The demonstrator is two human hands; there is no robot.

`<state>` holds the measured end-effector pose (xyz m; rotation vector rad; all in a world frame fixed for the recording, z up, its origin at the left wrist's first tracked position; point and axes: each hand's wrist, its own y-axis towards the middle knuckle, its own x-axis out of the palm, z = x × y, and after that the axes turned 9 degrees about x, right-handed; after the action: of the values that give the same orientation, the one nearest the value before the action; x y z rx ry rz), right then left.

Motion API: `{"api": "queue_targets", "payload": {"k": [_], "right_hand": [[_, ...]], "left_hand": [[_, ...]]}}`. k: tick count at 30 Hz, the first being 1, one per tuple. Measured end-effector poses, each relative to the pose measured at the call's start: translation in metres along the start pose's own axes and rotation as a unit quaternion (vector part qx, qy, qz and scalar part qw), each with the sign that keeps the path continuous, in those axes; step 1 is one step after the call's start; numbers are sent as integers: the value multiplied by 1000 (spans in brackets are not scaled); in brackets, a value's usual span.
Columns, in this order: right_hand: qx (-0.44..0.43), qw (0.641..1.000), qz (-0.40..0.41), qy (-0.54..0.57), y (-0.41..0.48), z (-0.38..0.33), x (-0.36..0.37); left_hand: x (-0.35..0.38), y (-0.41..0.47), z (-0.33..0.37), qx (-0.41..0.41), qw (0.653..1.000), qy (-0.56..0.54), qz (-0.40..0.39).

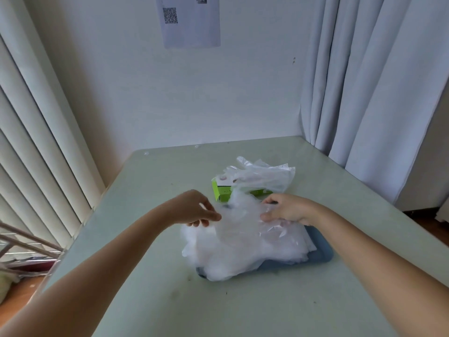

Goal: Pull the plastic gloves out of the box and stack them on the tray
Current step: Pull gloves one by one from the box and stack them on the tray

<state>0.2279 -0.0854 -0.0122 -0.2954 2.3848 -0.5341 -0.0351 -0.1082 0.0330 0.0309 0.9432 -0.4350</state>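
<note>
A clear top glove (243,223) is held stretched between the two hands. It is pinched at one edge by the curled thumb and fingertips of the left hand (194,209) and at the other by the right hand (288,210), whose fingers are folded onto the film. The grip at both edges is judged to be for spreading the thin film flat, since it would otherwise crumple as it is laid down.

Directly beneath and just nearer than the hands, the stack of gloves (238,251) is piled on the blue tray (322,256). The tray is mostly covered, and only its near and right rims are left showing. The pile is loose and overhangs on the left-hand side.

Just beyond the hands the green box (222,192) is set on the tabletop (170,300). More loose gloves (262,176) are bunched out of its opening, within easy reach for the next pull. The task is judged well advanced but not finished.
</note>
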Motion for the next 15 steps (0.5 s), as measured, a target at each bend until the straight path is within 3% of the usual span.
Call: {"api": "queue_targets", "payload": {"k": [2,3,7,11,15], "right_hand": [[2,1000,19,4,1,0,2],[1,1000,25,2,2,0,3],[-21,995,57,-78,1,2,7],[-41,988,90,-115,3,4,10],[-43,984,112,-134,5,6,12]], "left_hand": [[11,-9,11,87,986,69,127],[17,-15,17,139,973,105,152],[43,-24,26,294,919,253,65],[57,-18,15,315,893,322,0],[60,-16,5,287,900,327,-2]]}}
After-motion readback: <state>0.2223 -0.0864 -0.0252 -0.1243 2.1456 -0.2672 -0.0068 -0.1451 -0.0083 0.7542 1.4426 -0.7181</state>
